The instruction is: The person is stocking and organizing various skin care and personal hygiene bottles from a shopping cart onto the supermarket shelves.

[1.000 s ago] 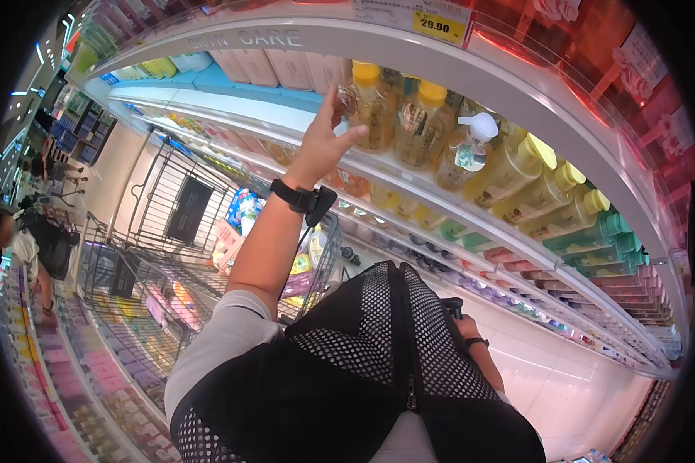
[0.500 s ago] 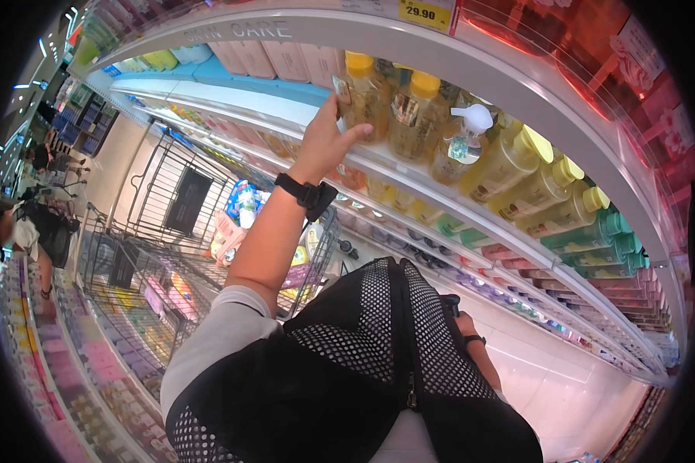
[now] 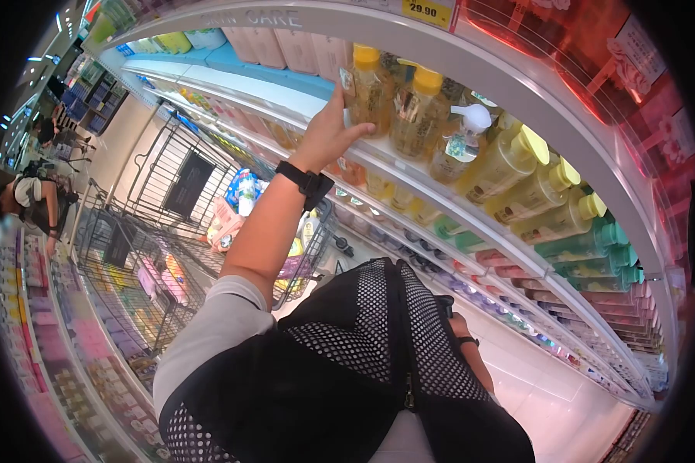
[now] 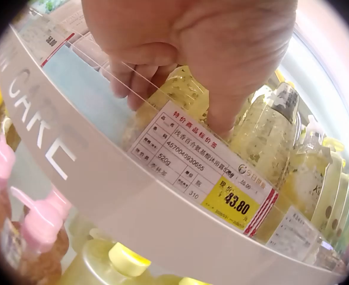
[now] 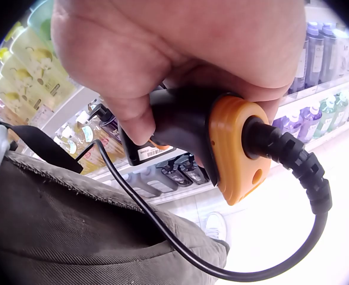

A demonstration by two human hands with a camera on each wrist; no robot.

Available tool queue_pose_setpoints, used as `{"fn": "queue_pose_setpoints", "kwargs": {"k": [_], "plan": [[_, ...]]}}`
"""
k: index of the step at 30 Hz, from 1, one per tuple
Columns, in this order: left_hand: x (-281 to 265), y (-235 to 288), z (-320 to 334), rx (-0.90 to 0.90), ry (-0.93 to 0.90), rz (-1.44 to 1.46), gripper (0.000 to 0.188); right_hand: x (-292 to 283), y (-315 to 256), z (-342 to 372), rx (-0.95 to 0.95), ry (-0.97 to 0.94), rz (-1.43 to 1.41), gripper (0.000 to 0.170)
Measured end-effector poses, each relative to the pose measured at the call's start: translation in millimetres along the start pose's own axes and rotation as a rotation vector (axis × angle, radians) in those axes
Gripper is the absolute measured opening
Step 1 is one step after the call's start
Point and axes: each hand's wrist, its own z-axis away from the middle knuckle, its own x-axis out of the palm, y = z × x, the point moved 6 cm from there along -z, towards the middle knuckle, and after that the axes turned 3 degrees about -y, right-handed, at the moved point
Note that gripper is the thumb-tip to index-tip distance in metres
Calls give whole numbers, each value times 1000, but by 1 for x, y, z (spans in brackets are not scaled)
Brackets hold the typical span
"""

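Note:
My left hand (image 3: pixel 328 137) reaches to the shelf and grips a clear body wash bottle (image 3: pixel 369 94) with a yellow cap, its fingers round the far side and its thumb on the near side. In the left wrist view, the same bottle (image 4: pixel 185 92) shows flecks in yellow liquid, partly hidden by the hand and a price card (image 4: pixel 207 166). Another yellow-capped bottle (image 3: pixel 417 116) stands beside it. Low at my side is my right hand (image 3: pixel 461 328). The right wrist view shows it wrapped round a black and orange barcode scanner (image 5: pixel 237 154) with a cable.
A wire shopping cart (image 3: pixel 158 231) holding packaged goods stands left of me. Pump bottles (image 3: pixel 510 166) line the shelf to the right, and red bottles (image 3: pixel 602 69) stand above. A person (image 3: pixel 35 193) is by the opposite shelves.
My left hand has closed in on the bottle, its thumb now against the side. The person at far left has leaned toward the shelves. My right hand stays low.

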Motion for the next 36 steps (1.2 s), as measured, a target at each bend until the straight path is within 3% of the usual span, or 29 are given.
{"fn": "queue_pose_setpoints", "kwargs": {"k": [6, 21, 25, 28, 31, 36], "plan": [[3, -4, 3, 3, 74, -52, 108, 2, 24, -10, -46, 4, 52, 35], [6, 2, 4, -19, 128, -102, 104, -21, 43, 10, -9, -26, 58, 31], [4, 5, 7, -31, 128, -104, 103, -9, 85, -19, -116, 4, 126, 38], [1, 12, 8, -15, 123, -104, 102, -2, 121, -45, -26, -10, -101, 47], [4, 5, 7, -21, 121, -119, 102, 8, 139, -61, -56, -34, 29, 52], [6, 1, 7, 3, 123, -168, 96, -1, 113, -34, 6, -14, 142, 55]]}}
